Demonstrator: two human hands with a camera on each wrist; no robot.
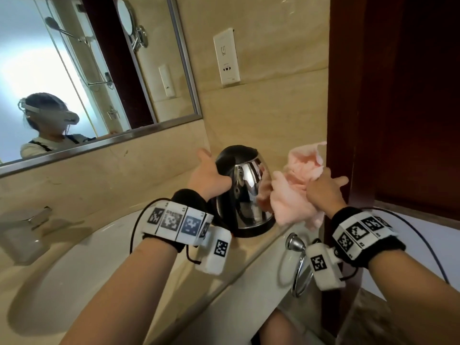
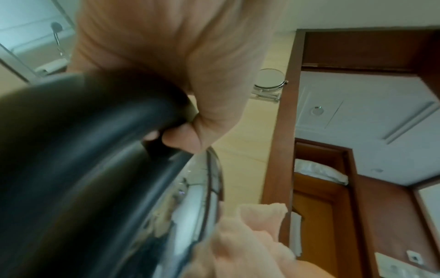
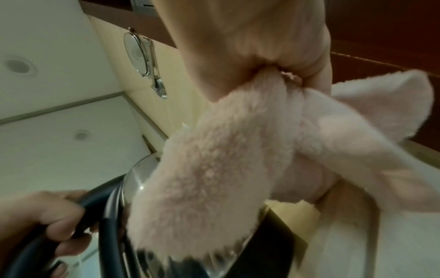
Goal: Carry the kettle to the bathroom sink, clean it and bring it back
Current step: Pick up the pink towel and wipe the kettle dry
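A shiny steel kettle (image 1: 245, 197) with a black handle and base stands upright on the beige counter (image 1: 249, 250) to the right of the sink (image 1: 74, 277). My left hand (image 1: 207, 176) grips the black handle (image 2: 95, 143), fingers curled round it (image 3: 59, 216). My right hand (image 1: 321, 189) clutches a fluffy pink cloth (image 1: 296, 192) and holds it against the kettle's right side. In the right wrist view the pink cloth (image 3: 226, 178) covers the steel wall (image 3: 138, 180). In the left wrist view the cloth (image 2: 250, 244) lies below the kettle body (image 2: 190, 206).
A faucet (image 1: 29, 215) sits at the left of the white sink. A mirror (image 1: 74, 70) hangs above the counter, with a wall socket (image 1: 226, 59) to its right. A dark wooden door frame (image 1: 348, 120) stands close by on the right. A chrome towel ring (image 1: 298, 265) hangs below the counter edge.
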